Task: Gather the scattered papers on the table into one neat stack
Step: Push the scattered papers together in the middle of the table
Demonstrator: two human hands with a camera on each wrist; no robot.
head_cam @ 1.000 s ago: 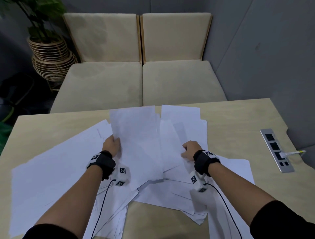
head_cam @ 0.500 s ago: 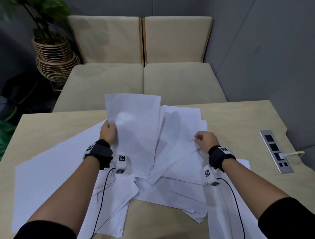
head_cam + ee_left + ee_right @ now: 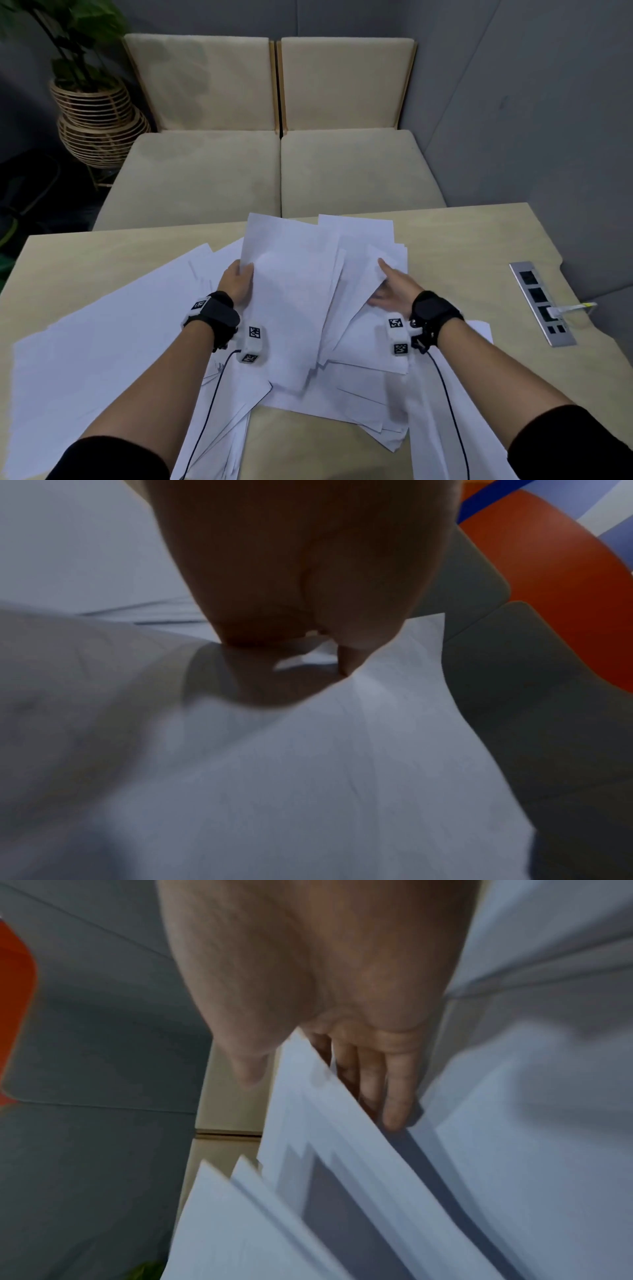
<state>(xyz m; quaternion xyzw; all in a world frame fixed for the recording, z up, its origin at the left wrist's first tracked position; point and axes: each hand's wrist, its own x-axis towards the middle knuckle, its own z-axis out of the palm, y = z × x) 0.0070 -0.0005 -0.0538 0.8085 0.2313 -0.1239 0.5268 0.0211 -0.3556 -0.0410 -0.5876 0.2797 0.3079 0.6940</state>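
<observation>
Many white papers (image 3: 102, 342) lie scattered and overlapping across the wooden table (image 3: 462, 246). My left hand (image 3: 238, 281) pinches the left edge of a lifted sheaf of sheets (image 3: 291, 294); in the left wrist view the thumb and fingers (image 3: 291, 669) close on that paper (image 3: 342, 777). My right hand (image 3: 390, 287) reaches into the sheets at the right of the pile. Its straight fingers (image 3: 373, 1085) lie against the fanned paper edges (image 3: 308, 1150), with the thumb spread apart on the other side.
A metal socket strip (image 3: 541, 303) with a plugged cable is set into the table at the right. A beige sofa (image 3: 274, 164) stands beyond the far edge, and a plant in a wicker basket (image 3: 96, 126) is at the far left. Bare table lies right of the pile.
My left hand raised its sheets and has brought them down a little over the pile's middle. My right hand uncurled, moved right and slid its fingers in among the right-hand sheets.
</observation>
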